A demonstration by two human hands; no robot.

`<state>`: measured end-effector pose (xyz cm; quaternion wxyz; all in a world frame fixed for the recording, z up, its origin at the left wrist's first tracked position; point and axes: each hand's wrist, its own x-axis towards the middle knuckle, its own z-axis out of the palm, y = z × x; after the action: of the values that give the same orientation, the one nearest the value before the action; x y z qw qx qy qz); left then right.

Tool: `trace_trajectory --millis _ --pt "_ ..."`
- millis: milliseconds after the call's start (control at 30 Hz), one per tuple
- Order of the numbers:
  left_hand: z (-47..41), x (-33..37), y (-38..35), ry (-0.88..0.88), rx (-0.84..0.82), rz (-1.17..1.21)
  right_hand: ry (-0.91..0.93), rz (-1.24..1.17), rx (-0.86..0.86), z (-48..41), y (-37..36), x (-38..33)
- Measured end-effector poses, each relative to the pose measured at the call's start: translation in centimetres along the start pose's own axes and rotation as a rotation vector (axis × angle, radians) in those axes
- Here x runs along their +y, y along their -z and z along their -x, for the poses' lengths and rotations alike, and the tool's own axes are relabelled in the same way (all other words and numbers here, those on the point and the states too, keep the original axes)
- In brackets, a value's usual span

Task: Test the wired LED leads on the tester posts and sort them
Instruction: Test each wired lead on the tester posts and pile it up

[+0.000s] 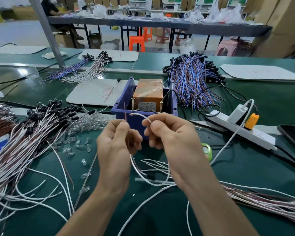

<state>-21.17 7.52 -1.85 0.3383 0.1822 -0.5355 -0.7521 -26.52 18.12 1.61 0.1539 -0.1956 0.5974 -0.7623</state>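
Green bench mat [254,164] | one blue plastic bin [123,97] holds one orange tester box [148,91] with two brass screw posts [132,103] | your left hand [117,142] pinches one thin red lead [125,113] upright | your right hand [170,135] pinches one curved white lead [140,115] | both leads sit just before the posts, apart from them.

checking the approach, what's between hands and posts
Head view: only the front wall of the bin and the tips of the brown wire and white wire stand before the posts.
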Motion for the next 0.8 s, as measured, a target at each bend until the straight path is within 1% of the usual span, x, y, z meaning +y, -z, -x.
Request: trace_trajectory --millis 67,200,267,300,400,467,500,567,600,700,733,767,800 --pt "0.1 0.4 0.0 0.041 -0.102 -0.029 0.027 -0.045 0.034 0.2 -0.7 0.0" --pt "0.1 1.0 0.4 0.114 -0.3 -0.133 0.103 0.036 0.149 -0.4 -1.2 -1.0" --pt "0.2 1.2 0.3 0.189 -0.37 -0.125 0.111 0.026 0.164 -1.0 -1.4 -2.2" --pt "0.3 1.3 0.1 0.245 -0.381 -0.069 0.117 0.006 0.164 -1.3 -1.4 -2.9" --pt "0.4 1.9 -0.3 0.432 -0.347 0.194 0.14 -0.082 0.123 -1.1 -0.8 -4.2" --pt "0.6 2.2 -0.2 0.436 -0.344 0.318 0.109 -0.126 0.094 0.0 -0.3 -4.2" --pt "0.8 2.3 0.0 0.419 -0.317 0.39 0.074 -0.121 0.092 0.7 -0.1 -3.8" --pt "1.0 2.4 0.5 0.4 -0.202 0.532 -0.013 -0.092 0.063 2.8 0.0 -2.5" --pt "1.2 2.5 0.8 0.382 -0.149 0.592 -0.048 -0.011 0.026 3.8 -0.1 -1.7" --pt "2.1 2.5 2.0 0.289 -0.041 0.67 -0.132 0.478 -0.183 7.4 -0.1 0.6" --pt "2.4 2.4 2.4 0.264 -0.017 0.674 -0.148 0.622 -0.224 8.3 -0.1 1.1" --pt "2.8 2.3 2.7 0.244 -0.002 0.675 -0.146 0.714 -0.251 8.9 0.0 1.6" --pt "3.1 2.2 3.0 0.229 0.005 0.674 -0.13 0.746 -0.275 9.4 0.2 1.8"
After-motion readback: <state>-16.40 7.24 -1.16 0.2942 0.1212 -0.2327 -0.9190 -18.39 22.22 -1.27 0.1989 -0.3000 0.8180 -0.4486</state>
